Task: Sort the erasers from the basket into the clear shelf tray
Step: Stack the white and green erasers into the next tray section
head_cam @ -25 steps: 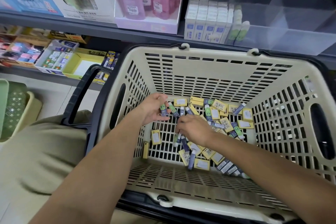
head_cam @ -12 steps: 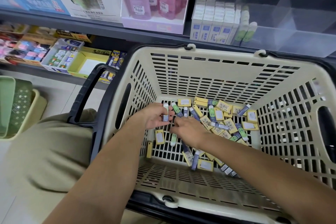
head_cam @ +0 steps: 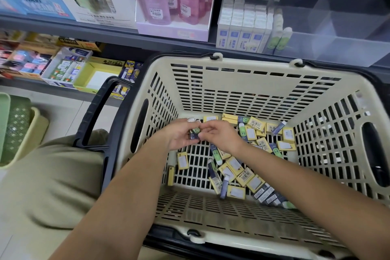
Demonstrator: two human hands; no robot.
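Observation:
A cream slotted basket (head_cam: 242, 82) holds several loose erasers (head_cam: 238, 172), some in yellow sleeves, some green and dark blue. My left hand (head_cam: 179, 135) is raised above the basket floor and grips green-and-blue erasers (head_cam: 195, 132); a white eraser end sticks out by its fingertips. My right hand (head_cam: 219, 134) meets it from the right and pinches the same erasers. The clear shelf tray (head_cam: 337, 27) stands on the shelf behind the basket, with white-and-blue boxed erasers (head_cam: 242, 27) lined up at its left end and green ones (head_cam: 280, 36) beside them.
Pink glue bottles (head_cam: 175, 0) in a white display box stand left of the tray. A lower shelf at left carries small stationery boxes (head_cam: 69, 69). The basket's black handle (head_cam: 95, 112) hangs down on the left. Green and yellow stacked baskets (head_cam: 14, 129) sit on the floor.
Both hands have lifted off the basket floor and come together. The right hand, earlier down among the loose erasers, now pinches the erasers held by the left hand.

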